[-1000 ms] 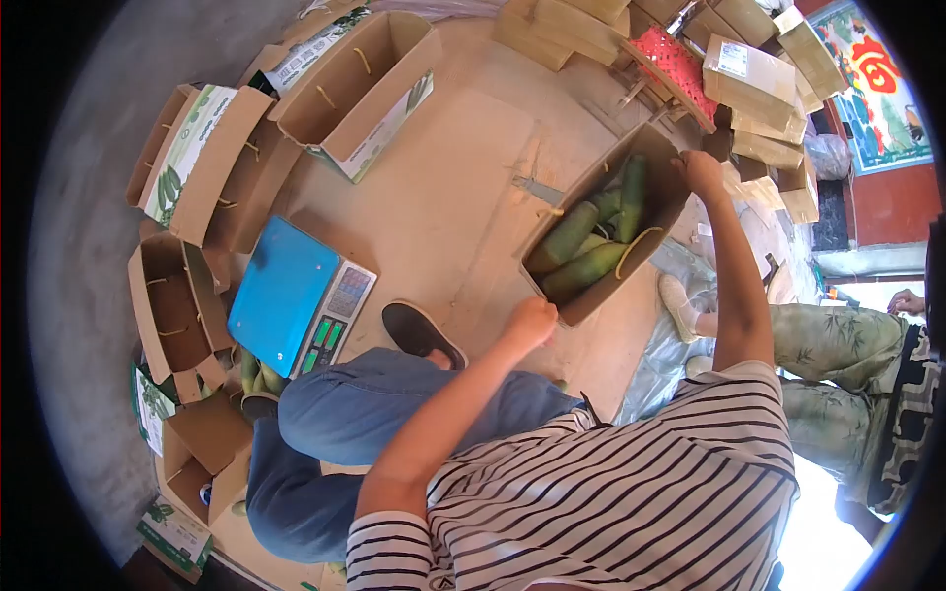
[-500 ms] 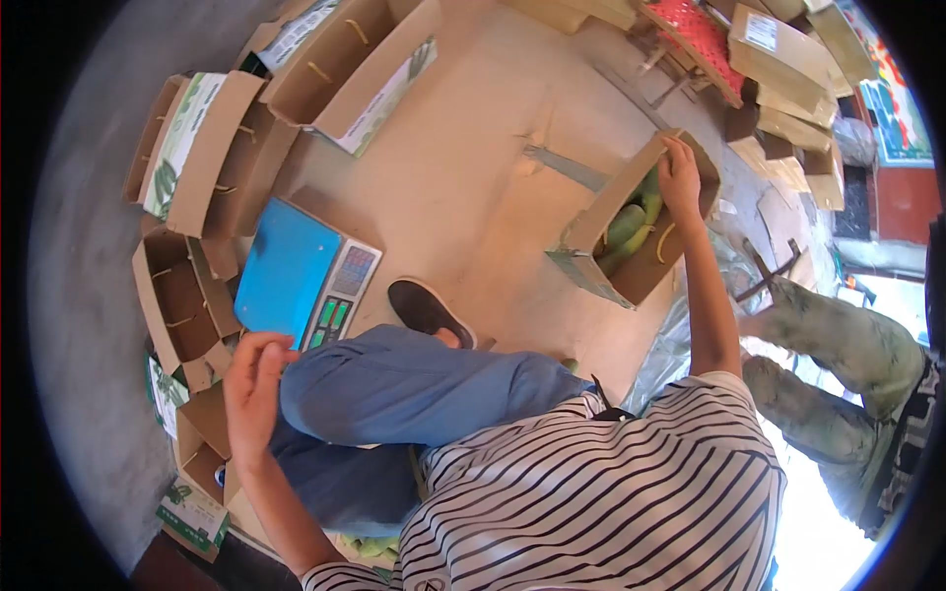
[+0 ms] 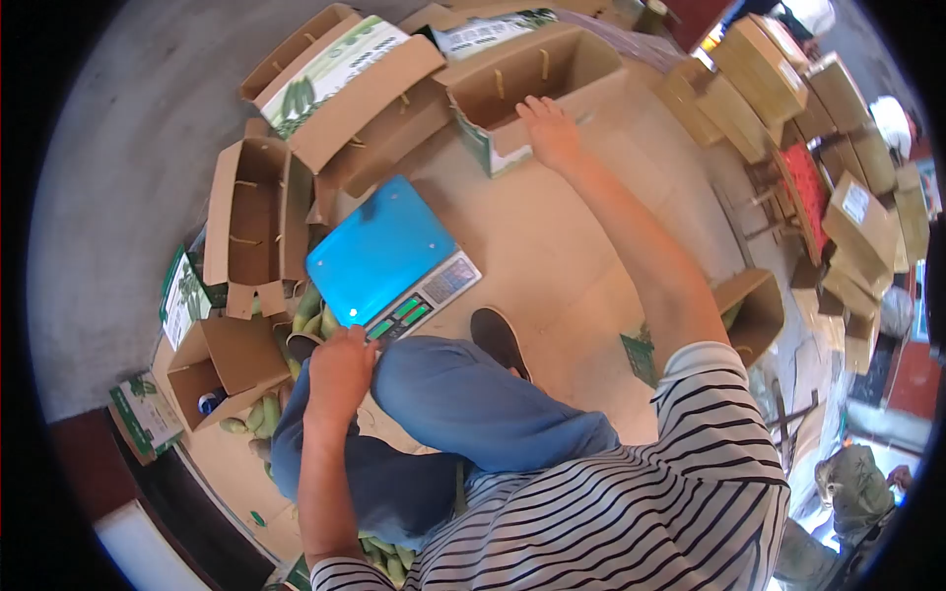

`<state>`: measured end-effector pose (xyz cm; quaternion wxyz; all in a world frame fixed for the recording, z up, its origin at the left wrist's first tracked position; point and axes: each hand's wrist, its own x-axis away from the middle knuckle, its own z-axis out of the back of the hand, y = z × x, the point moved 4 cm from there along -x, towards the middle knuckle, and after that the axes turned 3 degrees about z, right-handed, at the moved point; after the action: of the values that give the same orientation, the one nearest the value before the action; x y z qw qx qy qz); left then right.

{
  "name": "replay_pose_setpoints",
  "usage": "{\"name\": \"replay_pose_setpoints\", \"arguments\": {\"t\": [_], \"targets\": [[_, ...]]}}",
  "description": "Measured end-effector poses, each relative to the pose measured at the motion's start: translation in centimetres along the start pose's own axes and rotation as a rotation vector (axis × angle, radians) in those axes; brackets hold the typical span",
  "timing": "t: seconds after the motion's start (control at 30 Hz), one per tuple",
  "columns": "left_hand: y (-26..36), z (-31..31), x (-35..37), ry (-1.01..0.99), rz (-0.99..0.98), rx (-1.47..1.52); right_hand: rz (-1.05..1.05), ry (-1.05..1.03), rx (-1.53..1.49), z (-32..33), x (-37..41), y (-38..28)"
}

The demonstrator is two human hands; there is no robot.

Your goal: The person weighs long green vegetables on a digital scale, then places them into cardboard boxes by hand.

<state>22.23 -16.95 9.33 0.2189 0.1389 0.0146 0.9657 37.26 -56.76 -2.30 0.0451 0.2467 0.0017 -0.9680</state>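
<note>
My right hand (image 3: 554, 138) reaches forward to an open cardboard box (image 3: 596, 91), its fingers hooked over the near wall's rim. No contents show in this box. My left hand (image 3: 340, 372) is beside my bent knee, close to the front edge of a scale with a blue plate (image 3: 379, 251). Its fingers are loosely bent and hold nothing visible. The scale's plate bears nothing, and its green displays face me.
More open boxes (image 3: 256, 212) stand left of the scale, with green vegetables (image 3: 264, 419) below them. At the right are a partly hidden box (image 3: 764, 320), stacked cartons (image 3: 754, 79), a red-topped stool (image 3: 803, 192) and another person's legs (image 3: 857, 497).
The view has turned right-to-left. My right hand has left the box holding green vegetables and is now at another box. My left hand is lower, beside my knee.
</note>
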Motion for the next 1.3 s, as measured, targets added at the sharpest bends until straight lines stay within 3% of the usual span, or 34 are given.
{"name": "replay_pose_setpoints", "arguments": {"t": [0.1, 0.17, 0.23, 0.4, 0.47, 0.53, 0.67, 0.73, 0.83, 0.93, 1.03, 1.17, 1.3], "targets": [[-0.2, 0.9, 0.9, -0.013, 0.02, 0.009, 0.006, -0.124, 0.115, -3.1, -2.1, 0.4], [-0.6, 0.8, 1.5, -0.018, 0.027, 0.011, -0.079, -0.549, 0.166, -3.8, -2.0, 0.8], [-0.8, 0.6, 1.9, 0.008, 0.025, -0.011, 0.064, -0.697, 0.269, -5.2, -1.3, 1.2], [-0.2, 1.3, 2.2, 0.022, 0.013, -0.066, 0.308, -0.906, 0.118, 0.1, 2.3, -2.2], [-0.1, 1.1, 2.3, 0.043, -0.012, -0.068, 0.254, -0.979, -0.002, 1.6, 6.1, -2.7], [-0.2, 0.9, 2.6, 0.059, -0.016, -0.079, 0.194, -0.787, -0.228, 4.0, 9.8, -3.1], [-0.1, 1.3, 3.3, 0.08, 0.001, -0.059, -0.022, -0.434, -0.265, 7.8, 15.7, -0.5], [-0.1, 1.4, 3.7, 0.074, 0.006, -0.054, -0.322, -0.554, -0.305, 8.3, 19.4, 2.7], [-0.4, 1.1, 4.2, 0.134, 0.007, -0.038, -0.371, -0.478, -0.224, 9.4, 21.2, 5.3], [-0.6, 0.9, 4.5, 0.133, 0.024, -0.05, -0.22, -0.267, -0.232, 11.0, 19.5, 4.3], [-0.5, 0.9, 4.6, 0.201, 0.017, -0.003, -0.218, -0.359, -0.248, 15.7, 15.2, -0.4], [0.4, 2.7, 4.5, 0.377, -0.051, 0.192, 0.055, -0.411, -0.394, 18.8, 9.4, -7.5], [0.8, 5.0, 5.1, 0.578, -0.169, 0.334, 0.398, -0.412, -0.512, 17.2, 5.0, -15.8]]}}
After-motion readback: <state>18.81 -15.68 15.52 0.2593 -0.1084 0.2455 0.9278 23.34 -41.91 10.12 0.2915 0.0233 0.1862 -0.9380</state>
